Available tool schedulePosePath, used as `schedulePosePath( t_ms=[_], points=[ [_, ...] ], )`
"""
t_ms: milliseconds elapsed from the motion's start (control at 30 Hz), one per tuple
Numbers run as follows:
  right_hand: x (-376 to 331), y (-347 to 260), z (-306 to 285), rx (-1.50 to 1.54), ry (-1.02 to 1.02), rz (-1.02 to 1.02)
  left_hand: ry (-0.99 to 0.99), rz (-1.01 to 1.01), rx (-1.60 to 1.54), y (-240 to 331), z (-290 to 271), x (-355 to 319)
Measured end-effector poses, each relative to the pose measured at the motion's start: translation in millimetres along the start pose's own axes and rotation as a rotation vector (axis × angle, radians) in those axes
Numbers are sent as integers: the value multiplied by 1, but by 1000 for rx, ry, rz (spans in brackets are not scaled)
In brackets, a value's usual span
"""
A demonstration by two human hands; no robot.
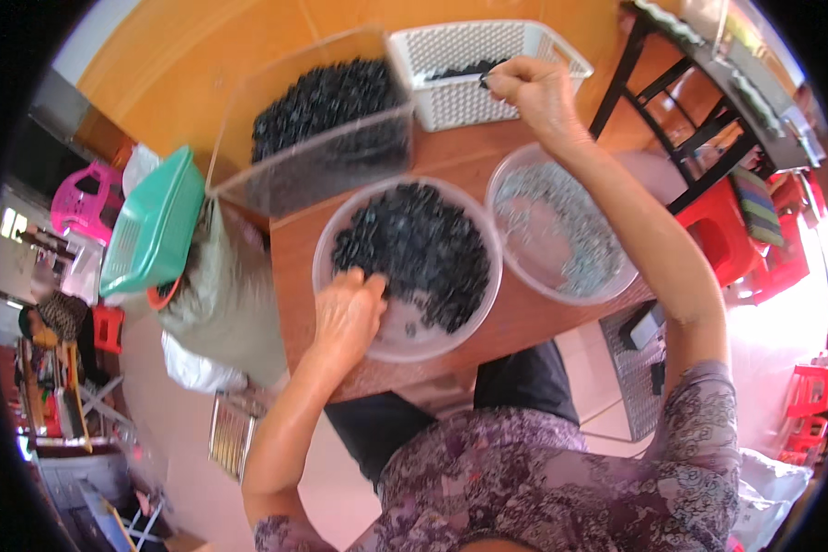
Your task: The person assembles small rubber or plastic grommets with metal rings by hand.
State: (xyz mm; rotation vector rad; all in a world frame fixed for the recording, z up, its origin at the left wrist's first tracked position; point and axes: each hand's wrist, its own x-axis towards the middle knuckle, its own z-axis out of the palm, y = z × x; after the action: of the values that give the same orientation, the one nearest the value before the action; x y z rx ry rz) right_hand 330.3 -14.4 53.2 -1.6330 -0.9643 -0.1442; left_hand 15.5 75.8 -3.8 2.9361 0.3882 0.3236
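My left hand (pixel 348 311) reaches into a round clear plastic tub (pixel 329 230) with a heap of small black plastic pieces (pixel 419 241). Its fingers are curled down at the near left edge of the heap, and whatever they pinch is hidden. Over the far side of the table, my right hand (pixel 535 95) pinches a small black piece (pixel 485 82) above a white perforated basket (pixel 460 112). More black pieces (pixel 465 68) lie inside that basket. To the right of the tub stands a second round tub (pixel 517 269) holding small clear or pale grey pieces (pixel 587 248).
A large clear bin (pixel 331 166) full of black pieces stands at the far left of the brown table (pixel 294 304). Left of the table are a stuffed sack (pixel 225 304) and a green basket (pixel 156 225). Red stools (pixel 722 230) and a black-framed table (pixel 658 101) are at the right.
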Motion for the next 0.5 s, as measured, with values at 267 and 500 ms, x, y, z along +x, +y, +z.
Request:
schedulePosePath(
  t_ms=[267,500],
  points=[
    [79,13,-9,-738,57,-77,1,-128,-278,-9,-6,-2],
    [-6,14,-19,-287,-181,-155,-11,-200,-404,-8,-8,10]
  ],
)
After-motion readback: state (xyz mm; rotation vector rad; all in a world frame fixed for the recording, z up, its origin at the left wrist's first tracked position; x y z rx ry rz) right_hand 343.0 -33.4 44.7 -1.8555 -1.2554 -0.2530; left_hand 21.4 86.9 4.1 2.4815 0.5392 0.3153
